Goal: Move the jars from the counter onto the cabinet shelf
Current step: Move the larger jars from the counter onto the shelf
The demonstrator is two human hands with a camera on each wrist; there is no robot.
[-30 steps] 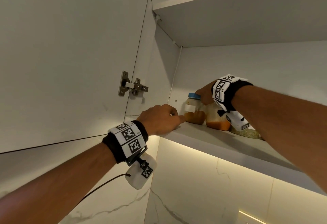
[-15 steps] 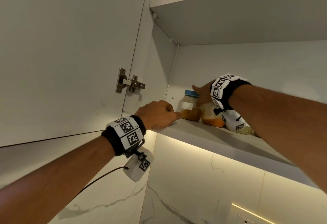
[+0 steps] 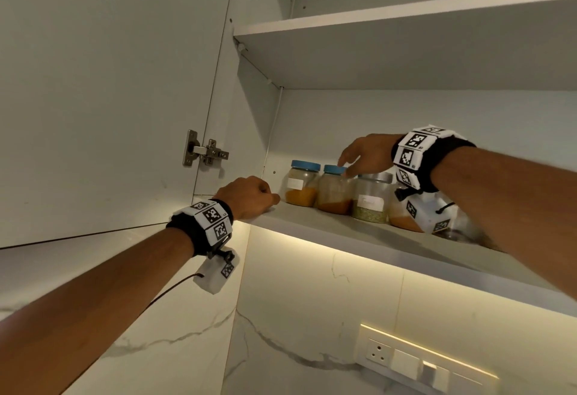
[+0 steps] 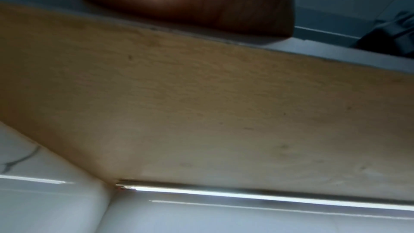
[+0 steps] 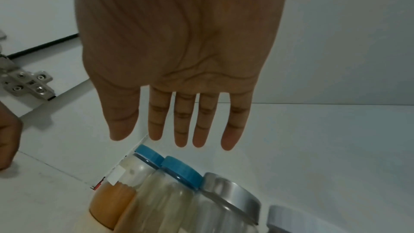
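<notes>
Several jars stand in a row on the lower cabinet shelf (image 3: 312,223). From the left they are a blue-lidded jar (image 3: 301,184) of orange powder, a second blue-lidded jar (image 3: 334,191) and a silver-lidded jar (image 3: 371,198). A further jar (image 3: 401,216) is partly hidden by my wrist camera. My right hand (image 3: 352,160) hovers just above the second blue lid (image 5: 181,171), fingers (image 5: 181,121) straight and holding nothing. My left hand (image 3: 256,198) rests on the shelf's front left corner with its fingers curled and nothing in it.
The cabinet door (image 3: 93,98) stands open on the left, with a hinge (image 3: 204,152) near my left hand. An upper shelf (image 3: 406,17) runs overhead. Below the cabinet are a light strip (image 4: 268,196), a marble wall and a switch panel (image 3: 421,360).
My right hand has let go of the second blue-lidded jar, risen off it and spread its fingers. My left hand stays on the shelf corner.
</notes>
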